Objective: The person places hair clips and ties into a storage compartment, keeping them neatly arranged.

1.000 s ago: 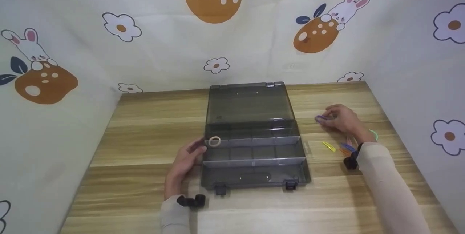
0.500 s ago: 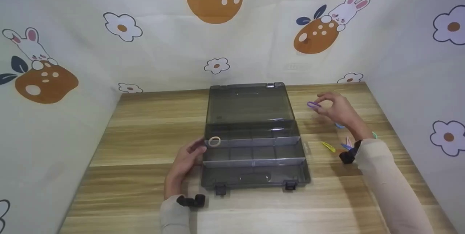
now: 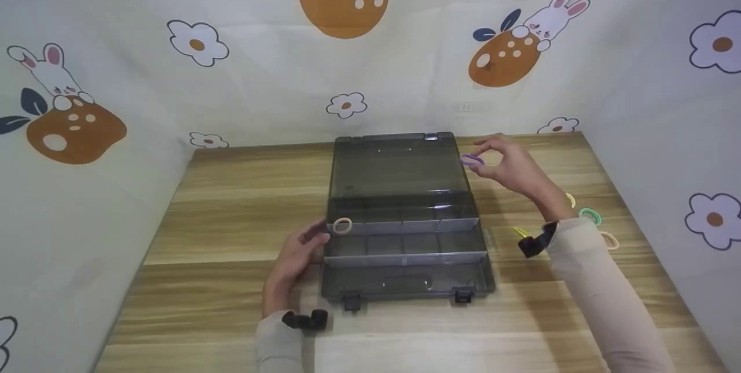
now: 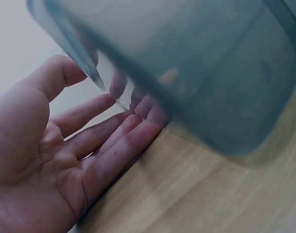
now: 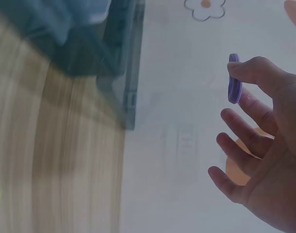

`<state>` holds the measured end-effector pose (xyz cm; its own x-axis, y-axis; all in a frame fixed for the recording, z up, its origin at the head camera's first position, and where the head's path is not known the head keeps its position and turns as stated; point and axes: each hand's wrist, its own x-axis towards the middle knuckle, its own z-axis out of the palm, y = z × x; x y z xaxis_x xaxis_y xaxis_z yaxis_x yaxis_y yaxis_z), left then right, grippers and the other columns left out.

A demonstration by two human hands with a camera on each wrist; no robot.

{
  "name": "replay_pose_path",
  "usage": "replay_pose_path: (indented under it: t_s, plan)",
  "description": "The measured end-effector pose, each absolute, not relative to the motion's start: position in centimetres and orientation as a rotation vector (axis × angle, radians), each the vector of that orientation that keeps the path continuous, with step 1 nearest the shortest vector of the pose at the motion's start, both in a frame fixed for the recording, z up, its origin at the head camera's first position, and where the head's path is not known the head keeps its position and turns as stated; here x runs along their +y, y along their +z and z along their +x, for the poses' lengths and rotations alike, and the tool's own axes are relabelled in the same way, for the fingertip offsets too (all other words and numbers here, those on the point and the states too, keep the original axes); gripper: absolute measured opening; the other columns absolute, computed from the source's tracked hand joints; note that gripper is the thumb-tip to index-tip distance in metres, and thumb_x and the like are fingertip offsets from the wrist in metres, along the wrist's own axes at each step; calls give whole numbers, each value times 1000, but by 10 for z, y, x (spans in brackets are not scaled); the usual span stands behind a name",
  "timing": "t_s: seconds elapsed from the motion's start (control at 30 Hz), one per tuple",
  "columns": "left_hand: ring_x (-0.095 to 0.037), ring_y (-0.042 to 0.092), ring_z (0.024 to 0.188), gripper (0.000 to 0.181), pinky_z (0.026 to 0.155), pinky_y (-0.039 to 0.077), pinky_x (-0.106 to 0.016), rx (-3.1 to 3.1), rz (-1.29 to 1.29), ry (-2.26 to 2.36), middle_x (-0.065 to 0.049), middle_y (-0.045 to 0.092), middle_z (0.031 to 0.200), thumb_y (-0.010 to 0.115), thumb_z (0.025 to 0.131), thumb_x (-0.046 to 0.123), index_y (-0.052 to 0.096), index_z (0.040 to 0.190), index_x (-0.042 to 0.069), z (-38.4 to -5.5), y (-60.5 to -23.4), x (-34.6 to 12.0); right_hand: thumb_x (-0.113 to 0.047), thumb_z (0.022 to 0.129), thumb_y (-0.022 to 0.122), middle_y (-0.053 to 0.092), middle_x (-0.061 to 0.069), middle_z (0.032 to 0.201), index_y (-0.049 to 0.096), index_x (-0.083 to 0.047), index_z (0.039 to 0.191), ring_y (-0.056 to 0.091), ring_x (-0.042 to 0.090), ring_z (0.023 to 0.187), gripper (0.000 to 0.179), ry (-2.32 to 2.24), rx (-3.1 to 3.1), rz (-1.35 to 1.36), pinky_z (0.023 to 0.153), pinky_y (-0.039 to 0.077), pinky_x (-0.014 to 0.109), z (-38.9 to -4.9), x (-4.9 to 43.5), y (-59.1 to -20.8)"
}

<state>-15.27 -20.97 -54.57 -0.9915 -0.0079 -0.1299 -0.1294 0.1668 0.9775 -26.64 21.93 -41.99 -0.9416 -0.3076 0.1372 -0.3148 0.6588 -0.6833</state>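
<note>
Purple hair tie (image 5: 235, 90) is pinched between thumb and finger of the right hand (image 3: 512, 167), held up near the right edge of the open lid (image 3: 396, 167) of the smoky box (image 3: 408, 271), whose left side is kinda just touched by the left hand (image 3: 295, 260), fingers loosely stretched.

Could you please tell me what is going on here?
A person's right hand pinches a purple hair tie near the open lid of a divided box. Their left hand touches the box's left side. One beige hair tie sits at the box's left end; a green hair tie and a yellow clip lie on the table to the right.
</note>
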Motion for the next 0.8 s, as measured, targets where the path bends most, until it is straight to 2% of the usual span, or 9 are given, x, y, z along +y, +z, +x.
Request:
replay_pose_path:
  t_s: [0.23,0.6,0.8]
  plan:
    - [-36,49,139,47,120,37,-48,2313,-161,1978,-23,55,145,65,95,12,56,139,-3,-152,-547,-209,-10,83,78,65,19,130,73,-1,101,56,38,127,20,1222,-2723,621,111,42,54,-262,186,-416]
    - [-34,50,139,48,120,36,-47,2327,-175,1962,-20,57,144,66,95,15,56,139,-1,-152,-545,-209,-12,83,79,64,17,131,72,-2,103,53,36,128,23,1253,-2763,709,111,42,52,-258,131,-413]
    - [-34,49,139,48,121,35,-47,2329,-186,1953,-19,57,144,66,94,15,57,139,0,-152,-545,-209,-11,82,81,67,15,126,73,-3,100,58,34,122,22,1222,-2723,812,108,45,49,-257,102,-416]
